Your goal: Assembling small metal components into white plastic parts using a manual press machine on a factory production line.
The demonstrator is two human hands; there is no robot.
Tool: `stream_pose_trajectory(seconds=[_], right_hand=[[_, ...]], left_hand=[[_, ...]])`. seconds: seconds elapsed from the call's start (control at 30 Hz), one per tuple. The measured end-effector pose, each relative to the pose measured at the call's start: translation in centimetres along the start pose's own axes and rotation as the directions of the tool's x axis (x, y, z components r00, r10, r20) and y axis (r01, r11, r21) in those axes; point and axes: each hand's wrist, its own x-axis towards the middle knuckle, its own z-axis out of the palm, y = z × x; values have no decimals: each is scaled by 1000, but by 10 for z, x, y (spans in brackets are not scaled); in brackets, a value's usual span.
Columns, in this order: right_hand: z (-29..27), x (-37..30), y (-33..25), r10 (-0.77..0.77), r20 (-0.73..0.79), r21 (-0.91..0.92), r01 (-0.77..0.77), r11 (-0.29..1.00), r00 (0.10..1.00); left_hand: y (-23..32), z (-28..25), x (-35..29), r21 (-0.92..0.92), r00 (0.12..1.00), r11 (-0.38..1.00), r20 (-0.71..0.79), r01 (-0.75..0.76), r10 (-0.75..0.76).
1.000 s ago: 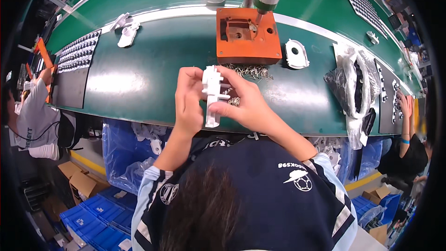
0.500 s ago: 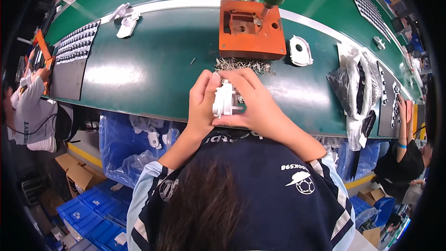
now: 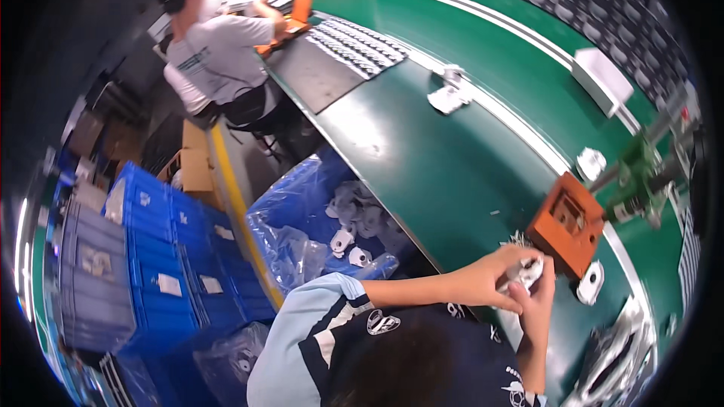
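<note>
— Where's the white part, and what have your fingers got?

— The white part (image 3: 529, 275) sits between my two hands; the fingers of my left hand (image 3: 489, 280) and right hand (image 3: 538, 300) are clamped on it from either side, over the worktop (image 3: 422, 173); it seems to slant up to the right in the view, but my fingers cover too much to be sure of its long axis.

— And the orange block?

— The orange block (image 3: 577, 235) lies just beyond my fingertips, up and to the right; my right hand looks the nearer; small metal pins (image 3: 519, 240) lie just past my left knuckles, partly hidden.

— Any containers?

— Well to the left of my fingers, beside the worktop's edge, a blue bin (image 3: 280, 215) lined with clear plastic (image 3: 302, 252) holds loose white pieces (image 3: 342, 241); farther left stand blue crates (image 3: 154, 245), whose contents I can't see.
</note>
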Motion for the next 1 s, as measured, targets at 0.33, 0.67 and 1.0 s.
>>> stream_pose_trajectory(seconds=[0.33,0.67,1.0], right_hand=[[-6,4,-8,130,298,-127,-96,987,946],[1,-16,1,166,244,-91,-148,985,956],[-11,-14,-29,224,302,-474,-58,879,927]], left_hand=[[31,-29,-11,76,903,961,331,265,-275],[12,-8,-31,39,937,945,120,325,-327],[26,-17,-27,216,959,958,169,190,-228]])
